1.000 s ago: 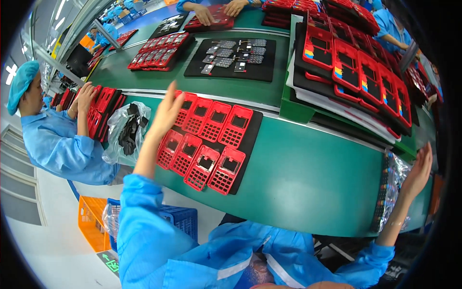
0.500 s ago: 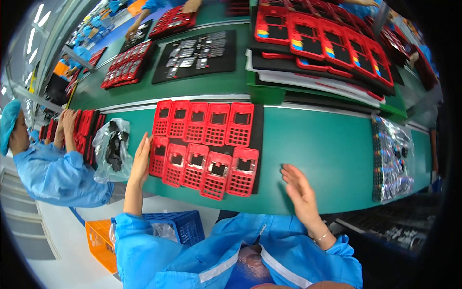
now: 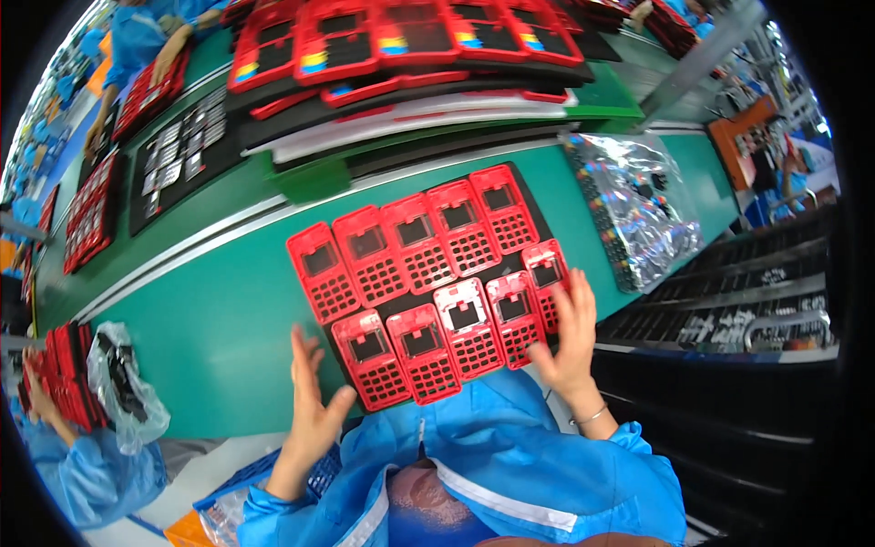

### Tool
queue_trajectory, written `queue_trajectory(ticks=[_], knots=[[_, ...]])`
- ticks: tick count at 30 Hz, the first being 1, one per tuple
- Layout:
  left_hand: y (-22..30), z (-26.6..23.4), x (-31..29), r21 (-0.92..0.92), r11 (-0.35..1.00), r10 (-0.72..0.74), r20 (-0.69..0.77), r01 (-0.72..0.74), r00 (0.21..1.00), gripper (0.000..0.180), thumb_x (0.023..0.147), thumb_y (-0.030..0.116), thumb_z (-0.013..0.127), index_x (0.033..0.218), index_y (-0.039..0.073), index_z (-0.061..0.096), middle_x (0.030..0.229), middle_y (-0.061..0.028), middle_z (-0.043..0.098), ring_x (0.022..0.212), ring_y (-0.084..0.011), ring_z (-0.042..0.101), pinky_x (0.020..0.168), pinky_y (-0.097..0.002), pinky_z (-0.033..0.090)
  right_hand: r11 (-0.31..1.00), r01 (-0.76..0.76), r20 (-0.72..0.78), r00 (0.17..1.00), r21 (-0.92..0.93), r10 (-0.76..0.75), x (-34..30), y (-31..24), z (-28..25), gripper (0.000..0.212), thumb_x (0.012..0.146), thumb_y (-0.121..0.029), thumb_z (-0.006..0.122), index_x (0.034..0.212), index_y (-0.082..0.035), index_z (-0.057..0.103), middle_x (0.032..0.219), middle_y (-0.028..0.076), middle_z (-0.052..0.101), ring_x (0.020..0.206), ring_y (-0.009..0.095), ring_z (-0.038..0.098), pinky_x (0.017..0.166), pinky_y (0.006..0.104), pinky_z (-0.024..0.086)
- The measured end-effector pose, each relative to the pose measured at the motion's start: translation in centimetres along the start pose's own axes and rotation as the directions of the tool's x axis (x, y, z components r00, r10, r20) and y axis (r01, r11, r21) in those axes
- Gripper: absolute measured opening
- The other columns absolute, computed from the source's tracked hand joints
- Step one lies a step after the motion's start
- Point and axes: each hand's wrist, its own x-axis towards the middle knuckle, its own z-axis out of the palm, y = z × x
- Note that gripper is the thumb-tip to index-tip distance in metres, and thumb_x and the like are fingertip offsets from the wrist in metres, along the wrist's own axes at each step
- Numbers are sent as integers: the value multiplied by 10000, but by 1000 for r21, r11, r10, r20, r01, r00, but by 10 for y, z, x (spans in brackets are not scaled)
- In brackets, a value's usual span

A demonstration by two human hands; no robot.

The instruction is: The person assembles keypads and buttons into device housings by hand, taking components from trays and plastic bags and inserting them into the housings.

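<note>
While flanking red housings [image 3: 424, 246] slanted forward-left lengthwise, holds left hand [image 3: 314, 415] splayed beside, right hand [image 3: 574, 353] nearer — cannot tell if gripping.

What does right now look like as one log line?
red phone shells: two rows of five on black board | left hand: open, left of board | right hand: open, at near row's right end

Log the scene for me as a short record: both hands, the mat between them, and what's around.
Left hand: fingers spread, empty, beside the mat's near left corner
Right hand: spread across the near-right housing; contact unclear
Black mat: carries ten red housings, two rows of five
Far right: clear bag
Far left: translucent bag, black pieces inside
Beyond: stacked red frames
</note>
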Motion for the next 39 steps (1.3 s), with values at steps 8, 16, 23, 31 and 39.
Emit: queue_trajectory(ticks=[8, 16, 23, 31, 39], knots=[[40, 59, -1, 789, 415, 216, 399, -454, 891, 824, 837, 656, 723, 1484, 178, 542, 1642, -259, 282, 1484, -652, 141, 1100, -871, 86, 964, 242, 256, 944, -114, -207, 8, -11, 14, 832, 879, -776, 560, 1458, -179, 600, 1552, 220, 461, 1450, 510, 382, 1178, 656, 271], [33, 72, 9, 806, 400, 208, 384, -437, 899, 801, 870, 596, 717, 1501, 139, 532, 1619, -254, 346, 1514, -573, 198, 1140, -833, 113, 945, 325, 334, 889, 24, -315, 38, 11, 6, 883, 866, -777, 569, 1529, -197, 509, 1614, 181, 398, 1494, 463, 338, 1202, 615, 252], [48, 70, 8, 803, 430, 178, 373, -413, 910, 832, 891, 574, 707, 1524, 82, 486, 1637, -272, 316, 1522, -581, 173, 1162, -810, 95, 999, 5, -165, 986, -49, -13, 96, 106, -59, 345, 970, -145, 666, 1296, -33, 666, 1342, 206, 658, 1241, 401, 631, 1025, 469, 522], [96, 48, 21, -50, 908, 410, 298, -415, 862, 540, 943, 322, 707, 1373, 17, 592, 1415, -262, 587, 1317, -554, 530, 1120, -723, 362, 767, -503, -50, 847, -398, 529, 122, 269, -113, 206, 905, -30, 633, 1053, -23, 776, 984, 214, 757, 969, 411, 723, 859, 443, 570], [177, 51, 52, -795, 535, 760, 305, -286, 575, 238, 1026, 132, 589, 1194, -35, 611, 1314, -303, 654, 1261, -530, 600, 1056, -652, 479, 838, -422, 39, 886, -346, 463, 107, 260, -143, 181, 861, -81, 723, 1024, -42, 791, 938, 182, 774, 863, 321, 758, 797, 409, 586]])
